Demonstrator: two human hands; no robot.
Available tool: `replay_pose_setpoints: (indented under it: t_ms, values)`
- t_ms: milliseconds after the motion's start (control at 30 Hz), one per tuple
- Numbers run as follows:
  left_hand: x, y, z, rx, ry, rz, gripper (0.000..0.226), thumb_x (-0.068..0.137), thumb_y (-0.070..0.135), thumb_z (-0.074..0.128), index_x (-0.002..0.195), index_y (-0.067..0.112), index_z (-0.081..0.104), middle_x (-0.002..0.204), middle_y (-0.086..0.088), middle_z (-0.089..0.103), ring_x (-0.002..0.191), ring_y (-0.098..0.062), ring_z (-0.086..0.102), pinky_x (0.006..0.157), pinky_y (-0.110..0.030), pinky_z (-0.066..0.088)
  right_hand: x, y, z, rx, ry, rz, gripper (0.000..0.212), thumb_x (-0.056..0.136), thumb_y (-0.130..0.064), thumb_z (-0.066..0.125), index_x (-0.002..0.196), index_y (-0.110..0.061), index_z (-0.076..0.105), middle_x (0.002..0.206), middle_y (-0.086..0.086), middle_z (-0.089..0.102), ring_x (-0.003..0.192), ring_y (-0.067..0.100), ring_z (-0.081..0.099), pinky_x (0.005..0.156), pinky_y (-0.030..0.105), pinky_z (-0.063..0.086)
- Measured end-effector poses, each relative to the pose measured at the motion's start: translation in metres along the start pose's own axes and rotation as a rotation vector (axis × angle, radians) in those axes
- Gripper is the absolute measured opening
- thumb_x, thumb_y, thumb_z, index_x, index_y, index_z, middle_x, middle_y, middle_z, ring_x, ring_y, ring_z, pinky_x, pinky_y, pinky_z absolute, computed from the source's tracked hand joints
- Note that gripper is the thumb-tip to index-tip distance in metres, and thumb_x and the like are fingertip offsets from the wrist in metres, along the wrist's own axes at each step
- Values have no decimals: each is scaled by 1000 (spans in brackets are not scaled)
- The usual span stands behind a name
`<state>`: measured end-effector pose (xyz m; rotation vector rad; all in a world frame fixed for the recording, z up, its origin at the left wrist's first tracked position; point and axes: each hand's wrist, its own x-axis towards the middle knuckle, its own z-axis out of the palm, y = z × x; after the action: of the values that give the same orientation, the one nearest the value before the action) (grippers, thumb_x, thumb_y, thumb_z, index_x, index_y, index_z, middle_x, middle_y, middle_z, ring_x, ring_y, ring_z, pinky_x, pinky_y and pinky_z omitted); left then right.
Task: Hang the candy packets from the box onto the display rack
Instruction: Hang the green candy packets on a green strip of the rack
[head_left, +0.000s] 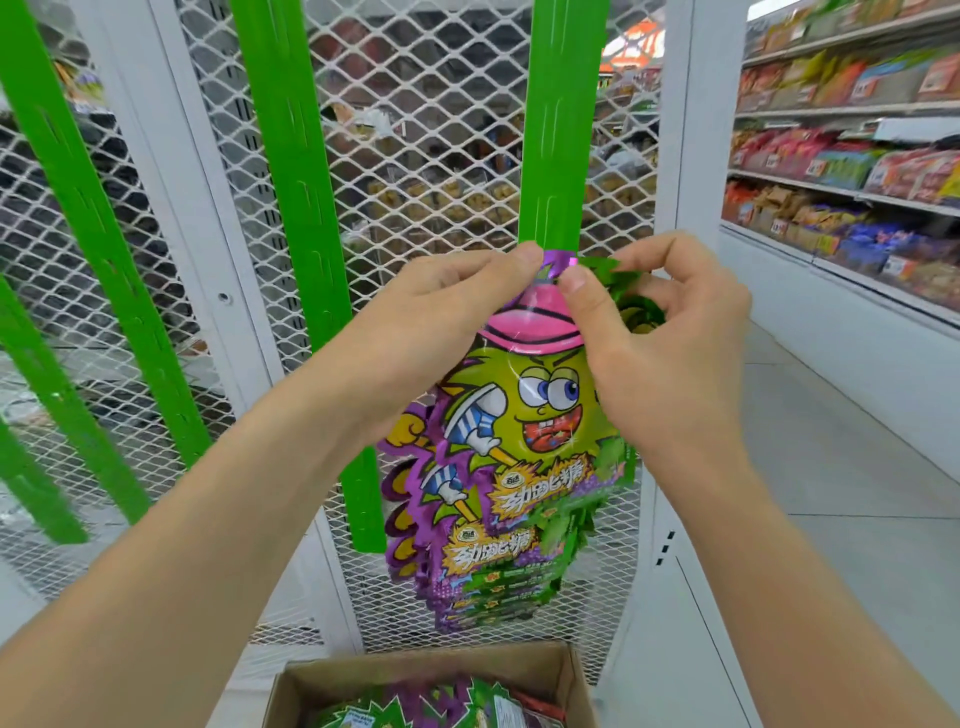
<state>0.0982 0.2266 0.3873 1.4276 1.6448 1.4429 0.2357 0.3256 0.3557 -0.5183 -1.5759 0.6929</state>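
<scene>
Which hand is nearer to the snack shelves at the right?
Right. The right hand pinches the top of the candy packet on the side toward the snack shelves; the left hand pinches it from the opposite side, farther away.

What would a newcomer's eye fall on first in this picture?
The bright cartoon packet at centre, pinched at its top by the left hand and right hand before a green strip. Below, at the bottom edge, an open box holds more.

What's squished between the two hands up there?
The purple top of a candy packet. The left hand and right hand both pinch it, in front of the green strip. The head view shows it.
</scene>
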Motion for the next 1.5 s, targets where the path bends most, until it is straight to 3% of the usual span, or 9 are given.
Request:
replay_pose_setpoints:
  t_ms: [133, 433, 767, 967, 1133, 1233, 1367, 1433, 1500]
  values:
    - [3, -2, -2, 0, -18, -13, 35, 101, 60, 59, 117, 37, 78, 123, 10, 78, 123, -18, 70, 117, -51, 44, -4, -1, 6, 9, 51, -54, 24, 93, -28, 79, 88, -29, 56, 76, -2, 70, 64, 16, 64, 57, 34, 50]
    - [7, 0, -1, -157, 33, -94, 31, 102, 43, 62, 104, 20, 83, 107, -8, 82, 103, -31, 78, 110, -51, 52, -5, 3, 4, 78, 48, -169, 23, 96, -23, 77, 96, -16, 55, 79, 10, 65, 68, 27, 65, 58, 42, 49]
    - [4, 4, 7, -175, 42, -104, 36, 108, 31, 54, 98, 10, 81, 101, -18, 81, 100, -39, 77, 107, -56, 56, -6, 0, 2, 25, 37, -149, 25, 95, -23, 77, 92, -19, 52, 70, -6, 57, 57, 9, 50, 56, 21, 37]
    - [4, -9, 3, 131, 73, 59, 47, 112, 46, 47, 101, 10, 76, 98, -36, 71, 83, -46, 71, 90, -68, 57, -8, 11, 1, -34, 34, -142, 25, 95, -27, 76, 93, -20, 52, 71, -4, 62, 60, 13, 58, 55, 28, 43]
    - [8, -26, -3, 473, 263, 333, 14, 106, 19, 63, 100, 31, 66, 87, 7, 72, 85, -17, 69, 86, -38, 55, -23, 30, 8, -203, 42, -149, 23, 90, -31, 81, 100, -17, 65, 88, -11, 67, 80, 7, 64, 72, 32, 54]
    - [-2, -42, 0, 708, 369, 476, 34, 99, 14, 71, 132, 22, 63, 116, 11, 64, 112, -14, 61, 100, -31, 47, -39, 35, 7, -328, 130, -280, 35, 83, -13, 78, 116, -10, 66, 112, 3, 58, 106, 24, 58, 92, 46, 50]
    - [-30, -71, 9, 961, 603, 747, 35, 91, 4, 75, 126, 9, 71, 124, -11, 64, 115, -34, 58, 100, -46, 45, -79, 45, -3, -313, -284, -465, 18, 76, 1, 68, 91, -9, 71, 90, -2, 62, 88, 17, 58, 78, 31, 45]
    - [-50, -100, 17, 971, 547, 792, 14, 91, 2, 73, 103, 10, 75, 100, -8, 68, 93, -34, 62, 81, -46, 47, -92, 53, -7, -370, -719, -230, 15, 78, -11, 66, 89, -19, 73, 77, -17, 61, 72, -2, 55, 69, 24, 43]
    - [-72, -138, 26, 999, 335, 685, 10, 86, 6, 74, 88, 15, 70, 82, -1, 63, 77, -31, 61, 67, -43, 48, -102, 70, -9, -559, -1155, -74, 12, 81, -21, 62, 86, -19, 73, 69, -9, 67, 62, 3, 58, 68, 29, 52]
